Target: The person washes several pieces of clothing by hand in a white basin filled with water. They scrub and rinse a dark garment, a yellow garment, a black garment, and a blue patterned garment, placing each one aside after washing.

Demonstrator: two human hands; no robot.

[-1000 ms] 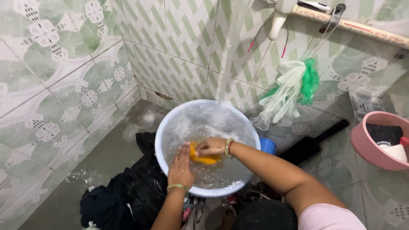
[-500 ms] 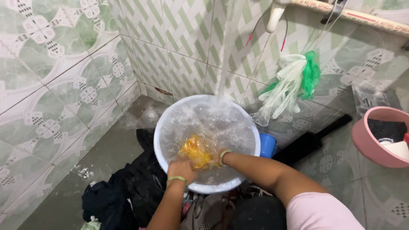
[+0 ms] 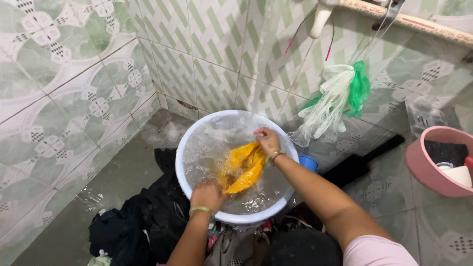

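Note:
A white round basin (image 3: 183, 170) full of foamy water stands on the wet floor, with a stream of water (image 3: 259, 74) falling into it from above. An orange cloth (image 3: 242, 167) is stretched across the water. My right hand (image 3: 266, 140) grips its far end, lifted near the basin's back rim. My left hand (image 3: 207, 194) holds its near end at the front of the basin. Both wrists wear green bangles.
Dark wet clothes (image 3: 143, 216) lie heaped on the floor left of and in front of the basin. A blue cup (image 3: 309, 163) sits behind the basin. A pink tub (image 3: 433, 165) holding things stands at right. Green and white plastic bags (image 3: 340, 98) hang on the tiled wall.
My right hand has risen out of the water toward the basin's far rim, pulling the orange cloth out long. My left hand stays at the near side.

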